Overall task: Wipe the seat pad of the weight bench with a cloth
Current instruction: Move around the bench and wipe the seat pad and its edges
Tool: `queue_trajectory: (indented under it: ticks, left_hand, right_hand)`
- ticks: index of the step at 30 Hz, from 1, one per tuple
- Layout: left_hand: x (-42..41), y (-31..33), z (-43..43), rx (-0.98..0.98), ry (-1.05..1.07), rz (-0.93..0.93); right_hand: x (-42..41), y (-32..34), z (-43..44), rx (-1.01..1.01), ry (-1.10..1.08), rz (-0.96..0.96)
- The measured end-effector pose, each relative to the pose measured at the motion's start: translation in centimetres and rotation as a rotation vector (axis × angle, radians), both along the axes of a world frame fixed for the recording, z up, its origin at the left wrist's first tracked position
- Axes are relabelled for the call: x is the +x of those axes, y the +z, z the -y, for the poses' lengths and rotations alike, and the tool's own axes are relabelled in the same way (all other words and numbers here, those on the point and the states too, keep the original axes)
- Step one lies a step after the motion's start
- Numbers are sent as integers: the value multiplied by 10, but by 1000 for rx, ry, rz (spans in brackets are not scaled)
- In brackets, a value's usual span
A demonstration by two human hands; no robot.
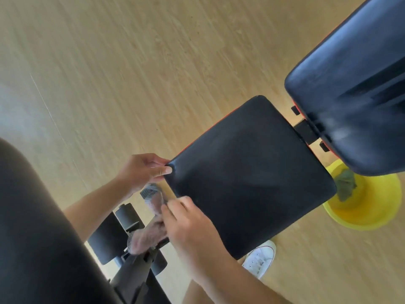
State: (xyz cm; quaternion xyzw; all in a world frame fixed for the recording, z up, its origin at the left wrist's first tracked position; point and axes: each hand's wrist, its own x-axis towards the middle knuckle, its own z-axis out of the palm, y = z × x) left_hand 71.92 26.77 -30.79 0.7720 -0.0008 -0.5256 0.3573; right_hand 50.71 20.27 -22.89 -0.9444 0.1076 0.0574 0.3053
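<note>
The black seat pad (247,172) of the weight bench fills the middle of the view, with a red edge along its far side. My left hand (144,170) pinches the pad's near left corner, thumb on top. My right hand (188,229) rests at the pad's near edge and holds a greyish-pink cloth (151,224), which hangs blurred below the edge. The cloth is mostly off the pad's top surface.
The black back pad (355,88) rises at the upper right. A yellow bucket (368,213) with a green cloth (346,185) in it stands on the wooden floor to the right. Black foam leg rollers (109,238) sit below the seat. A white shoe (260,257) shows.
</note>
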Motion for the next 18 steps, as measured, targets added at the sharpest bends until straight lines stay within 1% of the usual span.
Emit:
queue_trajectory:
  ticks: [1,2,3,5,6,7,9,10,11,12,13,15,16,17,18]
  left_hand:
    - [-2,0,-1,5,9,12]
    - [-3,0,-2,19,3,29]
    - [-3,0,-2,34,-11,43]
    - [-2,-2,-2,23,-16,27]
    - [-1,-3,-2,3,-2,6]
    - [-2,-5,-3,-14,20,-7]
    - [-5,-7,-4,-37,66,-8]
    - [-7,-8,-4,-43,78,-5]
    - [-9,-8,-3,-46,81,-1]
    - [-11,-7,-2,-47,85,4]
    - [-12,-6,-1,-50,94,12]
    - [-12,-6,-1,-53,103,14]
    - [-11,-6,-1,-49,102,12]
    - [-10,-6,-1,-41,94,19]
    - [-9,-7,-1,-32,85,28]
  right_hand:
    - [29,-5,7,-147,163,10]
    - [51,-13,13,-209,282,-4]
    - [68,-18,17,-226,363,-95]
    - [75,-28,15,-383,516,-196]
    - [62,-30,14,-467,643,-227]
    - [39,-30,11,-496,769,-267]
    - [-19,-29,8,-460,898,-322]
    - [-48,-26,8,-486,949,-350]
    - [-70,-24,5,-512,963,-383]
    - [-80,-25,4,-524,915,-376]
    - [-69,-26,5,-537,854,-319]
    - [-19,-21,15,-474,755,-188]
    - [12,-22,22,-421,650,-111]
    - [39,-24,31,-390,546,-75]
    - [54,-25,39,-360,468,-98]
